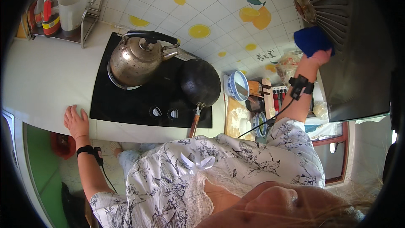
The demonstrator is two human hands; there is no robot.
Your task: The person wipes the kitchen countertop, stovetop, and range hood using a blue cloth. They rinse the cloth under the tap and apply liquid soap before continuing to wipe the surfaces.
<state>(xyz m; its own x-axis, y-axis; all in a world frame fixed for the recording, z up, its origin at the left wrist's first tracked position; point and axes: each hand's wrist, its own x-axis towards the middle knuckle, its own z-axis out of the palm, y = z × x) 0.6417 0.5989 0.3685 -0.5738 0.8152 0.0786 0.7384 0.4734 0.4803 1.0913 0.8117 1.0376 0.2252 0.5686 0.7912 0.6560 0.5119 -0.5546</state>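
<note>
My right hand [320, 57] is raised at the upper right and holds a blue cloth [313, 41]. The cloth lies against the dark range hood [357, 79], at the edge of its ribbed round vent [329, 9]. Much of the palm side is hidden by the cloth. Down at the left, my left hand [77, 121] rests on the front edge of the white countertop [44, 82], its fingers a little apart and nothing in them. Just right of it begins the black glass gas hob [126, 107].
A metal kettle [136, 60] and a wok [200, 82] with a wooden handle [194, 123] stand on the hob. Bottles [50, 19] fill a rack at the left. Beyond the hob are a blue-and-white bowl [237, 82], a floured board [235, 117] and a knife block [254, 87].
</note>
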